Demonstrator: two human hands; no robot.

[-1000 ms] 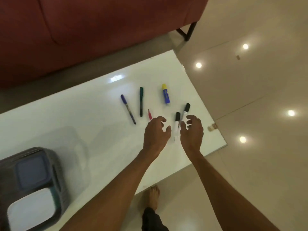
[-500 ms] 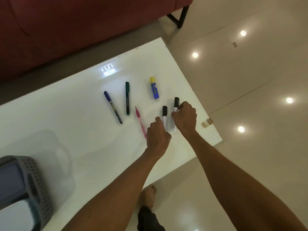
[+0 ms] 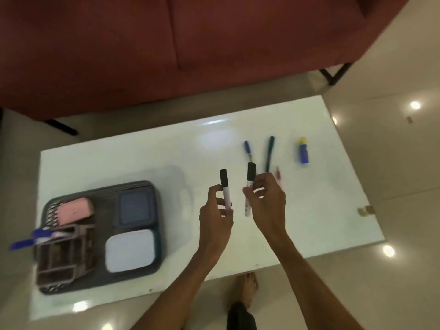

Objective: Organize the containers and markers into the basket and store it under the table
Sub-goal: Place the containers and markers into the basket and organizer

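My left hand (image 3: 216, 210) holds a white marker with a black cap (image 3: 225, 186) upright above the white table (image 3: 119, 163). Beside it, my right hand (image 3: 267, 201) holds a second black-capped white marker (image 3: 249, 184). On the table behind the hands lie a blue pen (image 3: 247, 150), a dark green pen (image 3: 270, 152), a red pen (image 3: 278, 175) partly hidden by my right hand, and a blue bottle with a yellow cap (image 3: 303, 150). At the left stands the grey basket (image 3: 100, 279) with a pink container (image 3: 75, 210), a blue-lidded one (image 3: 136, 207), a white-lidded one (image 3: 130, 250) and blue markers (image 3: 33, 239).
A red sofa (image 3: 166, 44) runs along the far side of the table, with black legs at both ends. Glossy tile floor (image 3: 392, 186) lies to the right and front. My bare foot (image 3: 247, 289) stands under the table's near edge.
Both hands have lifted a black-capped marker each off the table and carried them left, toward the basket. The view swung left, bringing the whole basket into sight.
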